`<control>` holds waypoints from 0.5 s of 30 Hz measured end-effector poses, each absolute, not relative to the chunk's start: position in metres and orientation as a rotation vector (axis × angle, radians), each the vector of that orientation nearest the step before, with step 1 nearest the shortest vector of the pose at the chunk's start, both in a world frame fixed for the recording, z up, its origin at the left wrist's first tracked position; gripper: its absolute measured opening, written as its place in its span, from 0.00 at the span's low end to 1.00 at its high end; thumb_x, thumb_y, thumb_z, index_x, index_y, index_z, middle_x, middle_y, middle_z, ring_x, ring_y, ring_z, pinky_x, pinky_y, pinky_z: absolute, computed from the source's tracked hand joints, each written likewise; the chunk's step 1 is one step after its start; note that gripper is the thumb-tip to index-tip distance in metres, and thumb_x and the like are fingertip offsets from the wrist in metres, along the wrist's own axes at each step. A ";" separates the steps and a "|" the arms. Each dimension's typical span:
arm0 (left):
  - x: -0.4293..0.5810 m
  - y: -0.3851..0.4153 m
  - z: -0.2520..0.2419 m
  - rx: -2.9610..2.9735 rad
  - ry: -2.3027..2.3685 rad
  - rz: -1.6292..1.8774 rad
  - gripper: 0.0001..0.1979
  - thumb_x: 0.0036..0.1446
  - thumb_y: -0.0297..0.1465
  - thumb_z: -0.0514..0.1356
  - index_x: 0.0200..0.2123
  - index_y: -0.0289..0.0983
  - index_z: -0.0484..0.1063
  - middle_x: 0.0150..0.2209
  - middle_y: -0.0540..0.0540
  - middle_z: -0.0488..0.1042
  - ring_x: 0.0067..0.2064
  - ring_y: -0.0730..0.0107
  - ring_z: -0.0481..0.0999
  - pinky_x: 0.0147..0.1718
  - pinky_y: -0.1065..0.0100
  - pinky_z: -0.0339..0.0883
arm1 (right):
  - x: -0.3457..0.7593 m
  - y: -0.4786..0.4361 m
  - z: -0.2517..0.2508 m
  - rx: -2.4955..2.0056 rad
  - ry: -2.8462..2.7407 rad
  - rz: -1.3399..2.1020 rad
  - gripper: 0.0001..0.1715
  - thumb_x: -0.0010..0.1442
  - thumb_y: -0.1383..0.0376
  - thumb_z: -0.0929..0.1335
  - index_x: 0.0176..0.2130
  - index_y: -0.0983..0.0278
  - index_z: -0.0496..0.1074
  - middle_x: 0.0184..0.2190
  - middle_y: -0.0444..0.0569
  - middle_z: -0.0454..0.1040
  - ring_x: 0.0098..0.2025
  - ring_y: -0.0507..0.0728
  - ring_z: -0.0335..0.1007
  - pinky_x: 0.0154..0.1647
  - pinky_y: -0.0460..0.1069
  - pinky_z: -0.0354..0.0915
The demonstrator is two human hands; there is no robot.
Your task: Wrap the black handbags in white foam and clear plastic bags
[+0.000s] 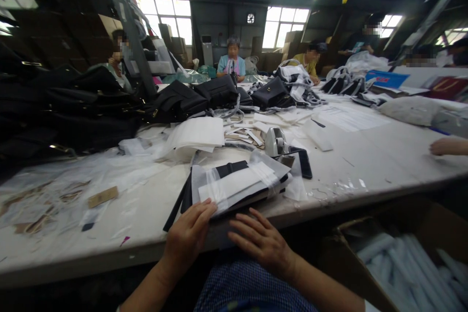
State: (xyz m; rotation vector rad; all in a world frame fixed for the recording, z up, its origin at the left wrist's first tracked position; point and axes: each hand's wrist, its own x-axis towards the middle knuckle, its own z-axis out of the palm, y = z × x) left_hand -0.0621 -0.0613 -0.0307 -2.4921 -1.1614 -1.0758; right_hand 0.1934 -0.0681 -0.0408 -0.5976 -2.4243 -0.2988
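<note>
In front of me a black handbag [187, 195] lies flat at the table's near edge. White paper [234, 183] covers much of its top, with strips of clear tape across it. My left hand [190, 229] is closed at the bag's near left corner, fingers together over the edge; its thumb is hidden. Just off the near edge, my right hand [261, 241] is open with its fingers spread, holding nothing. Behind the bag stand a tape dispenser [276, 141] and a dark phone [305, 163], the phone lying flat.
Stacked white sheets [197, 134] and card scraps [243, 135] lie beyond the bag. Black bags [73, 102] are piled at left and along the back. A carton of white rolls [405, 263] stands low at right. A co-worker's hand [448, 146] rests on the table [365, 156]; other people sit opposite.
</note>
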 end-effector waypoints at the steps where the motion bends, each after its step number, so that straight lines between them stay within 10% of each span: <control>1: -0.062 -0.062 -0.030 -2.495 -1.165 -1.081 0.19 0.63 0.20 0.54 0.55 0.39 0.68 0.50 0.43 0.77 0.56 0.63 0.74 0.56 0.61 0.69 | 0.192 -0.071 -0.048 -0.605 -2.453 -0.299 0.23 0.68 0.72 0.62 0.60 0.62 0.67 0.57 0.51 0.72 0.65 0.60 0.59 0.63 0.63 0.62; 15: -0.071 -0.059 -0.035 -2.538 -1.042 -0.966 0.20 0.63 0.19 0.54 0.57 0.37 0.67 0.54 0.41 0.75 0.61 0.62 0.69 0.58 0.58 0.67 | 0.160 -0.059 -0.050 -0.407 -2.263 -0.063 0.12 0.67 0.73 0.64 0.46 0.68 0.74 0.40 0.53 0.81 0.46 0.56 0.77 0.51 0.55 0.73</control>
